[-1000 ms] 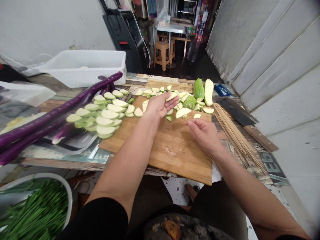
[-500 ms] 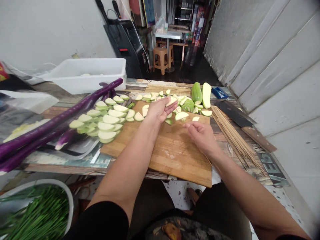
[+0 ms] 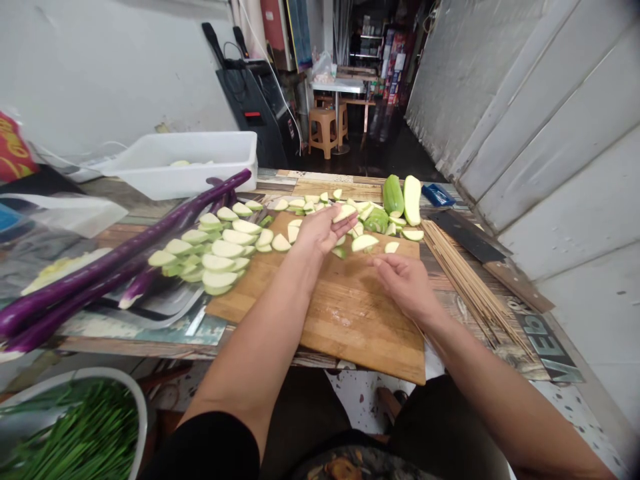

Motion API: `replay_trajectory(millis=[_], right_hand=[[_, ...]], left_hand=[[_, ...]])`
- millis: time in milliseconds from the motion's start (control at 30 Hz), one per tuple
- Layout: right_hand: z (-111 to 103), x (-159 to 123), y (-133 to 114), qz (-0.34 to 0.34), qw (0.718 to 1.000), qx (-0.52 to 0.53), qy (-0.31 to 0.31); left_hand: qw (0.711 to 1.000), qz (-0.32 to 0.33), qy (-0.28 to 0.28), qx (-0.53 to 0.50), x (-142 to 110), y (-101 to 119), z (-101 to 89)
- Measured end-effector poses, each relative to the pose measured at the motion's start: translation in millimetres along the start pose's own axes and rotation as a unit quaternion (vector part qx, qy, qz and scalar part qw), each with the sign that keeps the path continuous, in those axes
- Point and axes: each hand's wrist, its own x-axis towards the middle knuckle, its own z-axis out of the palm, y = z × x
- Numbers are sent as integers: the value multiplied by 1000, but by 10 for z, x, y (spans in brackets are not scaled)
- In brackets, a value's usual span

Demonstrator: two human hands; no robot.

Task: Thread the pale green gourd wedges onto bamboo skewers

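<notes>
My left hand [image 3: 323,230] is palm-up over the far part of the wooden cutting board [image 3: 345,313], fingers loosely curled around a pale green eggplant slice [image 3: 344,213]. My right hand [image 3: 406,283] rests on the board to the right, fingers curled and pinched together near a loose slice [image 3: 364,242]; what it holds, if anything, is hidden. A heap of green slices [image 3: 215,250] lies left of the board. More slices [image 3: 307,200] are scattered at the board's far edge, beside two green eggplant halves [image 3: 403,197].
Long purple eggplants [image 3: 115,257] lie diagonally on the left. A white tub [image 3: 185,163] stands behind them. Bamboo skewers [image 3: 465,280] and a cleaver [image 3: 483,250] lie right of the board. A bowl of green chives [image 3: 80,427] sits below the table's edge.
Both hands have stayed nearly still, the left one keeping its slice; the view has tilted upward a little.
</notes>
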Motion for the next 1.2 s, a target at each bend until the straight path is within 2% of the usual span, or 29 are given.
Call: replay_trajectory(millis=[433,767,1000,1200], right_hand=[[9,3,18,26,998,49,-12],[14,44,72,16,998,53,-7],[18,45,80,-8,1000,6,7],[6,28,9,-45,995,-77,33]], left_hand=[[998,43,-25,48,-37,-63,10],[998,31,-32,42,0,-86,-14],[998,21,-23,54,-14,-96,25],[998,17,-27,53,-11,-101,17]])
